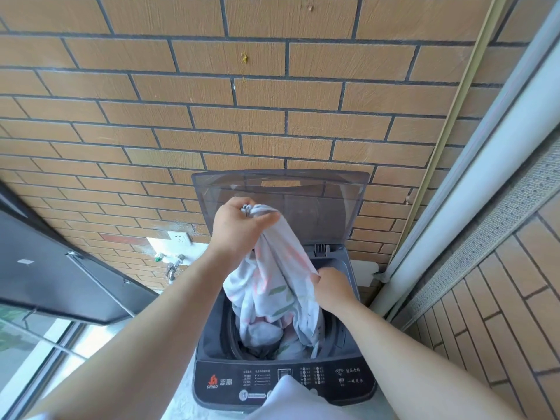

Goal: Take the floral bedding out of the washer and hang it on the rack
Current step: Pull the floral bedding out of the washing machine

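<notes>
The floral bedding (274, 286), white with pink and green prints, rises out of the drum of the dark grey top-load washer (354, 374). My left hand (239, 225) grips a bunched end of it, lifted above the washer's opening. Lower down, my right hand (331, 287) pinches the cloth's right edge just over the drum. Most of the bedding still lies bunched inside the drum. The washer's tinted lid (318, 192) stands open against the wall. No rack is in view.
A brick wall (212, 101) stands right behind the washer, with a white socket (180, 237) and taps (172, 265) to its left. An open dark window frame (60, 274) juts in at the left. A white pipe (472, 183) and tiled wall close the right side.
</notes>
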Demonstrator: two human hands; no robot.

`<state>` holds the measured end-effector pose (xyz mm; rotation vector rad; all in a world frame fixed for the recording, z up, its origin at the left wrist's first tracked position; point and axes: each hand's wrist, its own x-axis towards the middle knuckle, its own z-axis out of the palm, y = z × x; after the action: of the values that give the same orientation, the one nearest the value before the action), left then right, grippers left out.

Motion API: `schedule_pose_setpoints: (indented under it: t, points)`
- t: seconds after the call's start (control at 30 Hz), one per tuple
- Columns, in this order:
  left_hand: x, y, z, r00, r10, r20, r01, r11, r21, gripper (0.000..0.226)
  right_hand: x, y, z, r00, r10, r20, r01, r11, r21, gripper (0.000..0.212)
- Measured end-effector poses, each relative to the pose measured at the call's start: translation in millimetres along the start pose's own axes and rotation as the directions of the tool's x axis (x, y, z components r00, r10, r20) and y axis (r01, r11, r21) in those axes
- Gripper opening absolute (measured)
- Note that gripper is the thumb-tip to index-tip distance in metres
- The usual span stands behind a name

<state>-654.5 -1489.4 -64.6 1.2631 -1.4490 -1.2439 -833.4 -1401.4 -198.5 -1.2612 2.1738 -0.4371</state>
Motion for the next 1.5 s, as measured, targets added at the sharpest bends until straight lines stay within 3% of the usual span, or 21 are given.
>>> schedule_pose_setpoints:
  t: [0.1, 0.2, 0.33, 0.4, 0.47, 0.5, 0.6, 0.7, 0.8, 0.97, 1.1, 1.17, 1.27, 1.33, 1.37, 1.43, 1.5]
  points:
    - [5.2, -7.3, -4.4, 0.996, 0.011, -0.085, -0.012, 1.000, -0.016, 0.013, -1.3, -8.4, -14.4, 0.992, 0.030, -0.122, -0.011, 0.987, 0.158, 0.037]
    - [6.2, -4.2, -8.2, 0.993, 0.076, -0.085, -0.074, 0.997, 0.023, 0.033, -7.7, -40.4, -51.7, 0.941, -0.042, -0.335, 0.169, 0.916, 0.363, 0.033]
    - [0.1, 3.9, -5.8, 0.981, 0.049, 0.186, -0.054, 0.998, 0.024, 0.065, -21.8, -77.6, -87.6, 0.863, -0.302, -0.405, 0.435, 0.851, 0.294, 0.042]
    - [-2.6, 2.3, -3.1, 0.923, 0.057, 0.382, -0.093, 0.993, 0.078, 0.059, -23.1, -83.2, -88.9, 0.853, -0.330, -0.404, 0.460, 0.841, 0.285, 0.043]
    - [-4.0, -0.6, 0.4, 0.855, 0.061, 0.516, -0.207, 0.951, 0.230, 0.035, -21.7, -81.7, -83.0, 0.859, -0.329, -0.392, 0.452, 0.847, 0.279, 0.041]
    - [-6.0, 0.0, 2.3, 0.859, 0.064, 0.508, -0.258, 0.911, 0.322, 0.024, -21.3, -80.2, -79.3, 0.858, -0.334, -0.391, 0.455, 0.848, 0.273, 0.042]
    - [-4.3, -5.9, 5.5, 0.926, 0.127, 0.355, -0.280, 0.862, 0.423, 0.039, -22.0, -72.5, -68.2, 0.846, -0.338, -0.412, 0.474, 0.831, 0.292, 0.045]
    - [-5.5, -2.6, 5.0, 0.966, 0.121, 0.229, -0.170, 0.963, 0.209, 0.030, -22.3, -58.0, -59.8, 0.872, -0.323, -0.366, 0.442, 0.843, 0.308, 0.029]
    - [-2.9, 8.3, -1.5, 0.979, 0.142, 0.148, -0.155, 0.985, 0.076, 0.020, -18.7, -33.4, -39.9, 0.919, -0.320, -0.228, 0.367, 0.909, 0.201, 0.012]
    - [-4.9, 13.1, 0.5, 0.970, 0.159, 0.185, -0.170, 0.984, 0.044, 0.022, -15.0, -13.4, -5.7, 0.964, -0.264, -0.031, 0.266, 0.958, 0.106, 0.028]
    - [0.2, 5.5, 3.0, 0.990, 0.137, 0.025, -0.139, 0.979, 0.152, 0.036, -11.0, -3.3, -0.5, 0.992, -0.088, 0.095, 0.088, 0.996, 0.004, 0.041]
    - [3.3, 0.2, 1.2, 0.983, 0.162, -0.087, -0.131, 0.950, 0.284, 0.029, -6.9, -6.0, -8.8, 0.998, -0.005, 0.063, 0.002, 0.999, 0.037, 0.042]
    - [9.4, -6.0, -4.8, 0.978, 0.149, -0.147, -0.107, 0.960, 0.257, 0.010, -6.3, -32.9, -39.2, 0.978, 0.022, -0.209, 0.031, 0.969, 0.247, 0.044]
    - [13.0, -8.9, -8.7, 0.982, 0.148, -0.115, -0.131, 0.981, 0.143, 0.017, -12.6, -59.5, -65.4, 0.933, -0.036, -0.357, 0.184, 0.903, 0.388, 0.047]
    - [13.3, -8.4, -10.1, 0.985, 0.162, -0.063, -0.156, 0.984, 0.091, 0.025, -17.6, -72.1, -77.5, 0.915, -0.118, -0.385, 0.273, 0.884, 0.379, 0.047]
    - [11.5, -4.6, -10.1, 0.974, 0.188, 0.123, -0.190, 0.982, 0.006, 0.045, -24.0, -90.8, -94.1, 0.894, -0.275, -0.353, 0.394, 0.858, 0.330, 0.046]
    - [7.4, -0.5, -6.7, 0.922, 0.190, 0.337, -0.189, 0.981, -0.036, 0.061, -22.2, -94.3, -98.0, 0.898, -0.321, -0.301, 0.422, 0.823, 0.380, 0.045]
